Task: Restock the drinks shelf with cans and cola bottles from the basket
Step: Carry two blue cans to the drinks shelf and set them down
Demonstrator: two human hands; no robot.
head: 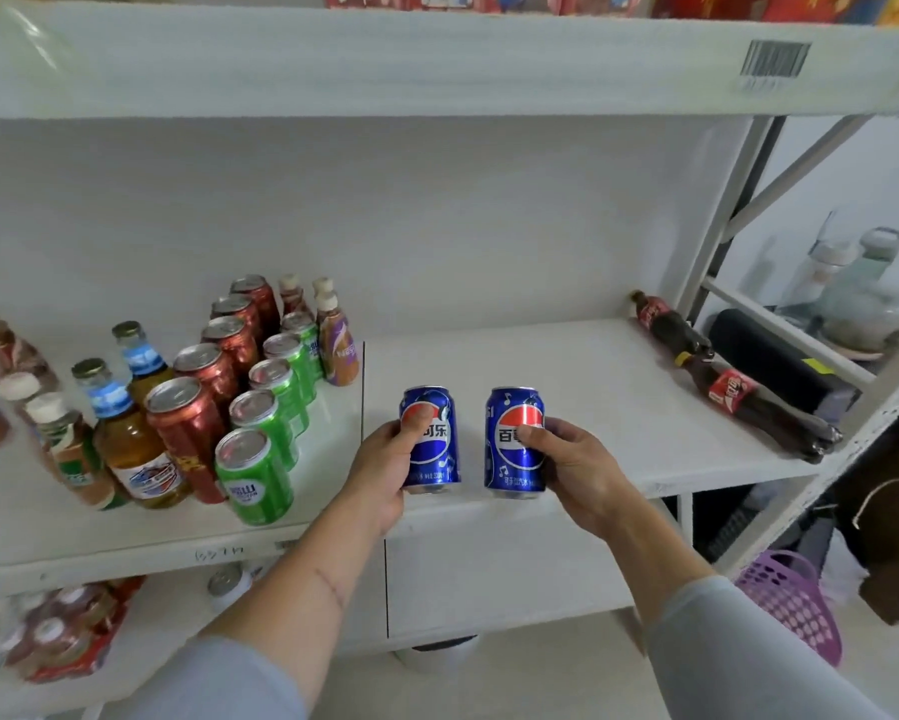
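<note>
My left hand [380,470] grips a blue cola can [434,459], upright, near the front edge of the white drinks shelf [567,387]. A second blue cola can [512,459] is upright in my right hand [577,465], a little to the right of the first. Both cans are at the shelf's front, and I cannot tell whether their bases touch the board. Two dark cola bottles with red labels [671,324] [759,407] lie on their sides at the shelf's right end. The purple basket [795,605] stands on the floor at the lower right.
The left half of the shelf holds rows of red cans [198,433], green cans [258,475] and tea bottles [125,439]. A vertical seam [363,366] divides the two shelf boards. Another shelf board runs overhead, with packaged drinks [63,636] on the shelf below.
</note>
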